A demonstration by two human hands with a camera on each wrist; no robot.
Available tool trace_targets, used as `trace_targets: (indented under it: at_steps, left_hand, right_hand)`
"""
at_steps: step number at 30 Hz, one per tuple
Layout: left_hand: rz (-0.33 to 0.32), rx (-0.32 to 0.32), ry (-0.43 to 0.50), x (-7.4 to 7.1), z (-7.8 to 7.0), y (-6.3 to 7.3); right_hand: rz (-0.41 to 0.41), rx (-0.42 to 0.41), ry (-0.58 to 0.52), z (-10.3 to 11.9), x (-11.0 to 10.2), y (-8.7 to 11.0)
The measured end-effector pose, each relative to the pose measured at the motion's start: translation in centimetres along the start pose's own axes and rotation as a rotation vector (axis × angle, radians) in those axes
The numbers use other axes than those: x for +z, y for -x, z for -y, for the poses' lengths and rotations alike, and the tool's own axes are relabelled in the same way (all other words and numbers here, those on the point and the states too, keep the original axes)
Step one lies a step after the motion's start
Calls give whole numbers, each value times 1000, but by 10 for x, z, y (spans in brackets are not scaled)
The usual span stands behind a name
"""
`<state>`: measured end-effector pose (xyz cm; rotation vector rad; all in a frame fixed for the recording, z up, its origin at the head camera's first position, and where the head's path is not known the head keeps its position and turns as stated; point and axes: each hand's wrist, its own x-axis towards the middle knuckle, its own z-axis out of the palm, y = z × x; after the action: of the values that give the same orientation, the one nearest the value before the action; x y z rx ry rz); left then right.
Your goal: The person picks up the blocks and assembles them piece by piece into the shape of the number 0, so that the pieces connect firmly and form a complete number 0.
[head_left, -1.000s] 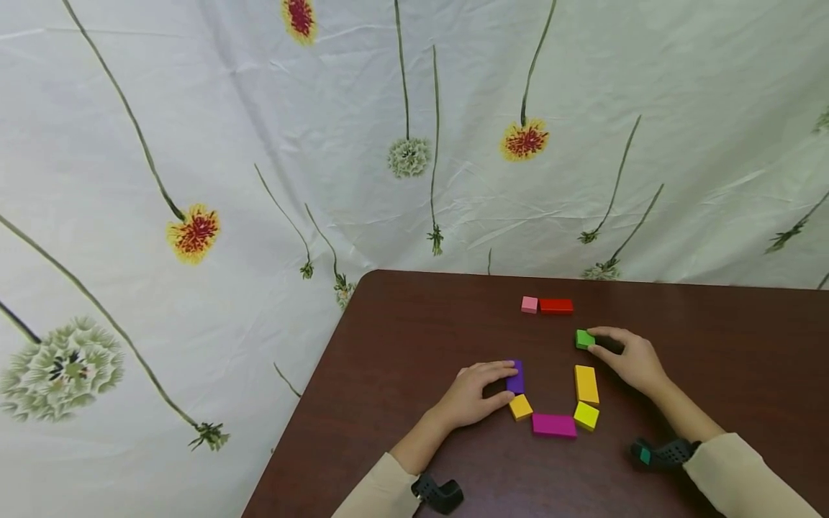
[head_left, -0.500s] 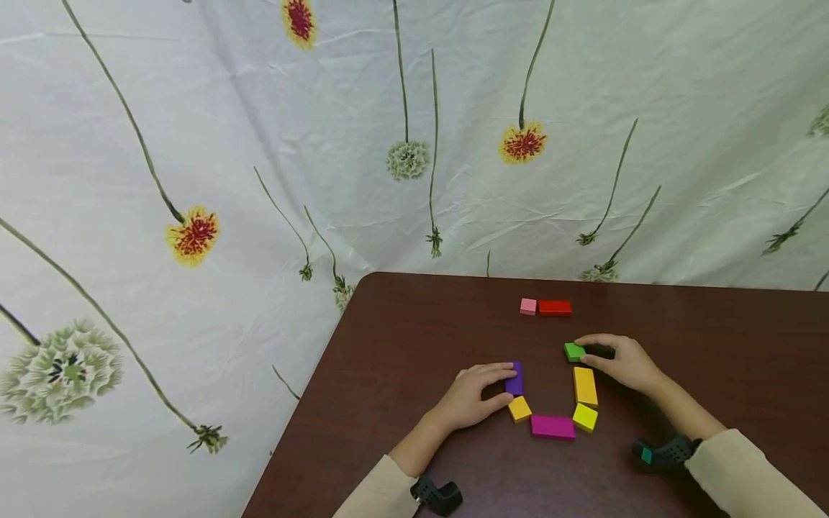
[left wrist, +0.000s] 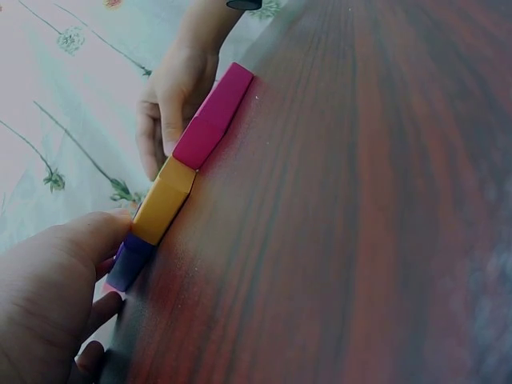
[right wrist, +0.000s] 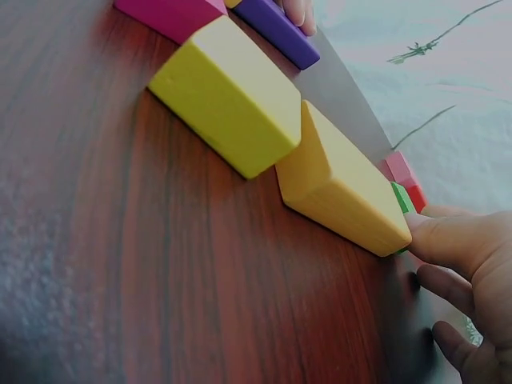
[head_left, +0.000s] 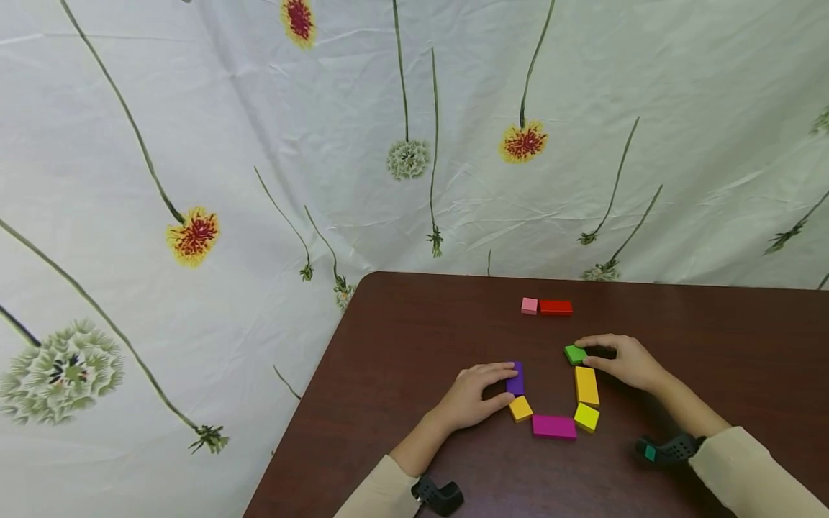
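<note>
My right hand (head_left: 624,361) pinches a small green block (head_left: 574,355) between thumb and fingers, right at the far end of a yellow-orange block (head_left: 586,386). The right wrist view shows the green block (right wrist: 402,194) mostly hidden behind that block and the thumb. My left hand (head_left: 476,394) rests its fingertips on a purple block (head_left: 514,385), its thumb by the corner of a small orange block (head_left: 521,409). Beyond the orange block in the left wrist view lies a magenta block (left wrist: 214,116). A small yellow block (head_left: 586,417) sits between the magenta and yellow-orange ones, forming a U-shaped row.
Farther back on the dark brown table (head_left: 440,316), a pink block (head_left: 529,306) and a red block (head_left: 555,308) lie side by side. A floral cloth (head_left: 363,144) hangs behind the table's far edge.
My right hand has brought the green block left and nearer, down to the end of the yellow-orange block, and turned it somewhat. The left hand has stayed in place.
</note>
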<state>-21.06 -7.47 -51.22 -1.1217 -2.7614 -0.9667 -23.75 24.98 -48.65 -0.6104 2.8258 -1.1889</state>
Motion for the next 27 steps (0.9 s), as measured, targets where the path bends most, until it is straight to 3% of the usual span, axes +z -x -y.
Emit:
trace_targets:
  at_steps: [14,27]
  left_hand:
    - [9,-4,7,-2,-1,0]
    - [16,-15,7,-2,-3,0]
  right_hand:
    - [31,-61,-24,0,-5,2]
    - [29,-40,-33,-3,-2,4]
